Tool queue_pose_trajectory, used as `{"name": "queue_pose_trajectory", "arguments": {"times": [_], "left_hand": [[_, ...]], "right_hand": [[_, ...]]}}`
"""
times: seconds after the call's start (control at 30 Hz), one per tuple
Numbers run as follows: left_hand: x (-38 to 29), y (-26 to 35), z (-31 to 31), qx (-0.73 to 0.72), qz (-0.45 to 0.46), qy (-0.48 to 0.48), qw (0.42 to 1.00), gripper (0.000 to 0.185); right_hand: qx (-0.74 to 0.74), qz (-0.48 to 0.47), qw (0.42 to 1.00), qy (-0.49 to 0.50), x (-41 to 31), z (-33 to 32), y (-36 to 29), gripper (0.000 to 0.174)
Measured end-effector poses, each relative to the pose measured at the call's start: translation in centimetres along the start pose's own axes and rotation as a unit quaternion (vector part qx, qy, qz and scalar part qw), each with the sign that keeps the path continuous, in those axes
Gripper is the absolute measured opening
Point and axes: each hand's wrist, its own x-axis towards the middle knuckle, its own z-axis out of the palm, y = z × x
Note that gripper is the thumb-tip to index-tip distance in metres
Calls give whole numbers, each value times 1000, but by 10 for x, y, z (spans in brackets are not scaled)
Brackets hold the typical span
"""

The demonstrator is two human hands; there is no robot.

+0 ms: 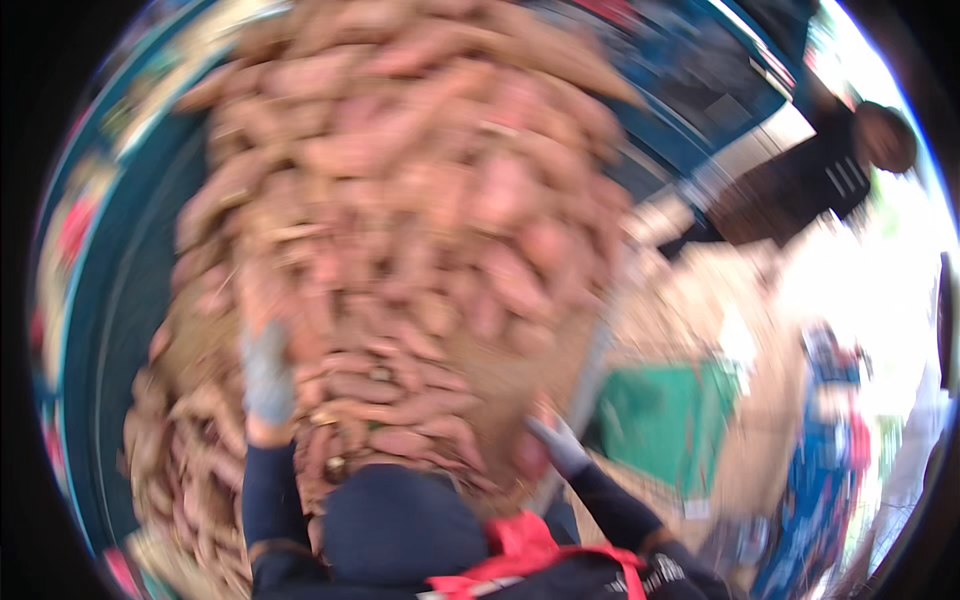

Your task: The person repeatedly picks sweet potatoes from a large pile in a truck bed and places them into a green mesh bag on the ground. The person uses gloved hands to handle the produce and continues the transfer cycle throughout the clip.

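A large heap of pinkish sweet potatoes (420,150) lies before me in a truck bed with a blue side wall (142,247). Motion blurs much of the view. My left hand (268,367), in a grey glove that seems to leave the fingertips bare, reaches into the heap at the left; blur hides whether its fingers hold a root. At the bed's right edge, my right hand (553,439), gloved alike, appears to grip a reddish sweet potato (531,455). Smaller roots (382,390) lie between both hands. A navy cap (401,525) covers the bottom middle.
Brown bed floor (499,375) shows near my right hand. Beyond the metal edge (596,360) sits a green container or sheet (660,420) on pale ground. Another person (795,180) in dark clothing stands at upper right, beside a blue vehicle (697,67). Blurred blue items (810,480) lie lower right.
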Motion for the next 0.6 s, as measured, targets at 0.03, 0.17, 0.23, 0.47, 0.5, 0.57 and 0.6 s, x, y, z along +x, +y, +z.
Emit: {"name": "queue_pose_trajectory", "arguments": {"times": [0.03,0.17,0.23,0.47,0.5,0.57,0.6], "left_hand": [[-21,-5,30,259,97,-26,961,55],[-67,-47,142,530,66,-76,842,73],[-87,-75,152,649,112,-155,736,79],[-91,-97,163,699,99,-193,681,84],[-91,-97,160,708,113,-185,672,84],[-86,-102,155,717,110,-174,666,84],[-84,-107,154,718,106,-171,666,84]], "right_hand": [[-59,27,997,36,4,-6,6,26],[-223,36,969,96,-33,-5,-10,70],[-96,-3,990,99,-70,-28,-4,70],[-51,-230,898,371,-213,-181,-69,79],[-42,-231,876,421,-219,-204,-85,72],[-20,-290,821,492,-218,-237,-107,61],[-41,-299,802,515,-212,-262,-104,64]]}}
